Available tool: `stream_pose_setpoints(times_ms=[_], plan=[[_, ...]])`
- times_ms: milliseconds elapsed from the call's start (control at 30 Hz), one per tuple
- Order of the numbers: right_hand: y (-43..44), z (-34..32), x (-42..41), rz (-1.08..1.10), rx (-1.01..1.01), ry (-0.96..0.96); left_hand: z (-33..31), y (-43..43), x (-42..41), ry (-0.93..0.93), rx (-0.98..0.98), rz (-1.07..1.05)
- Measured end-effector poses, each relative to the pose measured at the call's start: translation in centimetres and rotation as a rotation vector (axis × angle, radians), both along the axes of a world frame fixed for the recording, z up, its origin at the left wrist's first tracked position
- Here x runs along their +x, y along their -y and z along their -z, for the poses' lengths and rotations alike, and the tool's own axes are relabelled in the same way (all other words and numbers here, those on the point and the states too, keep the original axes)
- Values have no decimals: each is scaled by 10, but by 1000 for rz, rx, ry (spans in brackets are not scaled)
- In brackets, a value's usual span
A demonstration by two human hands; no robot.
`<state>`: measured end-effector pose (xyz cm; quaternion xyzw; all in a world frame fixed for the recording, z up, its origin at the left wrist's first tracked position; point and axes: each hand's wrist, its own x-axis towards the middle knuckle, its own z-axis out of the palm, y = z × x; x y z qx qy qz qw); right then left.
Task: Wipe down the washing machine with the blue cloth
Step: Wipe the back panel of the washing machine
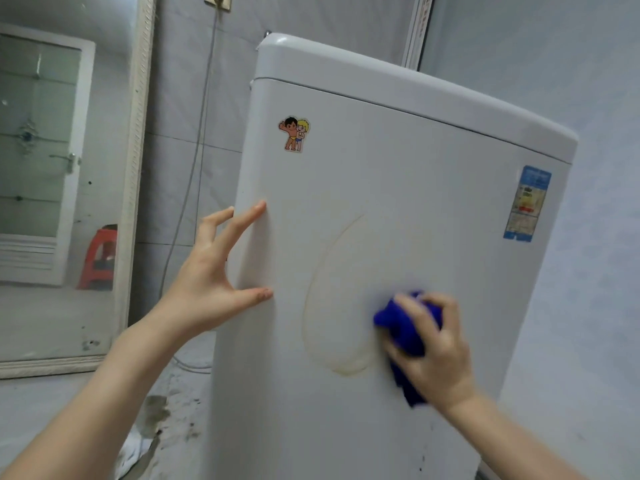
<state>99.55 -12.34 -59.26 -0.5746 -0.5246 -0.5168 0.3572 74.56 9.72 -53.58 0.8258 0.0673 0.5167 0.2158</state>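
Left hand (pixel 211 268): fingers spread, fingertips braced against washing machine (pixel 398 202) left front edge.
Right hand (pixel 433 348): grips bunched blue cloth (pixel 403 327), pressed to front panel beside curved stain (pixel 332 289).

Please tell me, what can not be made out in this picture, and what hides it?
All in the head view:
1. The blue cloth: mostly covered by the right hand and blurred, so its folds are unclear.
2. The blue label on the washing machine: the print is too small and blurred to read.
3. The base of the machine: cut off by the lower edge.
4. The wall socket: partly cut off by the top edge.
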Motion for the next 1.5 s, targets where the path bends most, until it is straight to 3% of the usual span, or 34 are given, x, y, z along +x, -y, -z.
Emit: stream_pose_setpoints(times_ms=[100, 200, 300, 400, 467, 567, 700, 800, 867, 933, 1067, 1167, 1267, 1400, 1500], plan=[[-20, -81, -12, -58, 300, -224, -1, -2, 0, 0, 10, -12], [-47, -114, -31, -98, 374, -203, 1, -6, 1, 3, 17, -13], [-61, -51, -43, -98, 164, 90, 2, -7, 2, 4, 22, -12], [-52, 34, -36, -104, -183, 496, 1, -6, 2, 3, 13, -8], [-42, 54, -30, -114, -317, 641, 0, -4, 1, 8, 16, -6], [-34, 19, -31, -124, -251, 484, -1, -1, 0, 2, 11, -5], [-35, -99, -41, -154, 190, 74, -1, 0, 0, 12, -6, -4], [-52, -167, -54, -123, 329, -78, 0, -2, 0, 15, 4, -2], [-67, -160, -59, -114, 315, -62, 1, -4, 1, 19, -3, 13], [-77, -112, -60, -131, 234, 55, 2, -6, 1, 22, -6, 24], [-72, 6, -53, -147, -167, 545, 0, -6, -1, 14, -7, 17], [-63, 26, -52, -174, -330, 620, -2, -2, -2, 3, -33, 40], [-53, -18, -61, -220, -241, 461, -3, 3, -1, 32, -63, 46], [-44, -139, -79, -297, 56, 193, -5, 3, 3, 113, -138, 64], [-52, -227, -94, -301, 144, 134, -4, 4, 6, 134, -172, 66]])
